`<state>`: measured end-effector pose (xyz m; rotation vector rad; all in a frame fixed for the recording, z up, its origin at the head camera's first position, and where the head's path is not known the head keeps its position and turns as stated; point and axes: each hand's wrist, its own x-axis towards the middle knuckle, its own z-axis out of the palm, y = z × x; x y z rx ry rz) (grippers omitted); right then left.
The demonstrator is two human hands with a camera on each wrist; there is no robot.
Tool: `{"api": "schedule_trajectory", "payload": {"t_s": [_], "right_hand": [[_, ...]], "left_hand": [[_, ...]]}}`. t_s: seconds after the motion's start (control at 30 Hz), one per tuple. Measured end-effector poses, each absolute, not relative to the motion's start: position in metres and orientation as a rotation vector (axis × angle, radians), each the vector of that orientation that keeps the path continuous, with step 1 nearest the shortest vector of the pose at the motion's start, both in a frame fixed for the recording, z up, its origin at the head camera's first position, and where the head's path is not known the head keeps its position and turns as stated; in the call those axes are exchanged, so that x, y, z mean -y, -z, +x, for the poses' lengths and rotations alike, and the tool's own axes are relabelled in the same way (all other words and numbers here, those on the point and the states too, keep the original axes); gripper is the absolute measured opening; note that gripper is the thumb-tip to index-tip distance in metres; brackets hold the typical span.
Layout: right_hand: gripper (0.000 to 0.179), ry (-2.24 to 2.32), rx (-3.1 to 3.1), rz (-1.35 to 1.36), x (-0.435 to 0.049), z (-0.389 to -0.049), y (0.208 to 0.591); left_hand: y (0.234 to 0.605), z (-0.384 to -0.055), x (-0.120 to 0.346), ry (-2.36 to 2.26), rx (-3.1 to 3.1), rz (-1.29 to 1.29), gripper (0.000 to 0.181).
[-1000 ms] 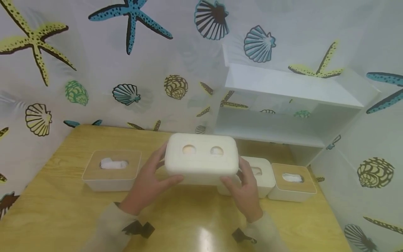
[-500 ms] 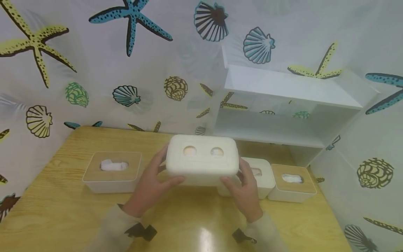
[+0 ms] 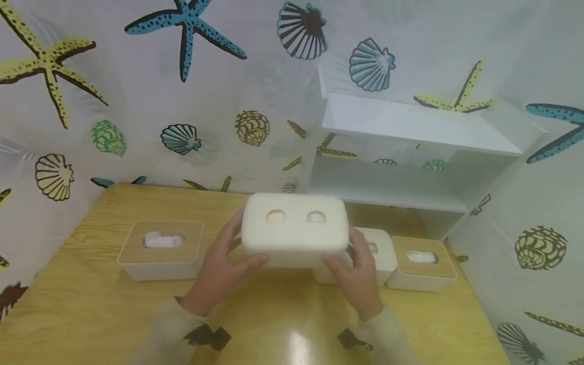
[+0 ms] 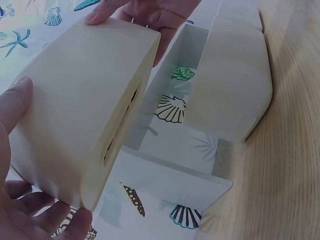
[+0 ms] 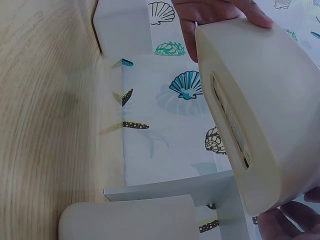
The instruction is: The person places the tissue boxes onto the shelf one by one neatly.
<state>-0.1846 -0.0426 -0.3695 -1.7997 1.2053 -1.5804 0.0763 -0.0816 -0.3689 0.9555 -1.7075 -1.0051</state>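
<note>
A cream tissue box (image 3: pixel 294 241) with rounded corners and two round openings in its top is held up over the table by both hands. My left hand (image 3: pixel 221 271) grips its left end, thumb on the near face, and my right hand (image 3: pixel 358 279) grips the right end the same way. In the left wrist view the box (image 4: pixel 85 95) stands tilted, with a long narrow slot in one face. The right wrist view shows the box (image 5: pixel 280 110) with that slot too. Just behind my right hand, a similar white tissue box (image 3: pixel 385 253) is partly hidden.
To the left stands a white tissue box with a wooden lid (image 3: pixel 137 248), a white tissue showing in its opening. Another wooden-lidded box (image 3: pixel 420 281) stands at the right. Behind them is a white shelf unit (image 3: pixel 429 126), against shell-patterned cloth (image 3: pixel 214 91) at the wooden table's (image 3: pixel 82 304) back.
Both hands and the held tissue box have shifted very slightly to the right, covering a bit more of the white box behind. The grip looks the same, and the other boxes stay put.
</note>
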Motion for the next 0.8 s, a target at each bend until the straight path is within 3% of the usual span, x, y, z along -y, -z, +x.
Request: {"api": "schedule_trajectory", "payload": {"t_s": [0.8], "right_hand": [[0.054,1.675,-1.213,-1.759,0.036,-0.207,0.359]], "left_hand": [[0.349,0.045,0.087,0.999,1.664,0.799,0.083]]}}
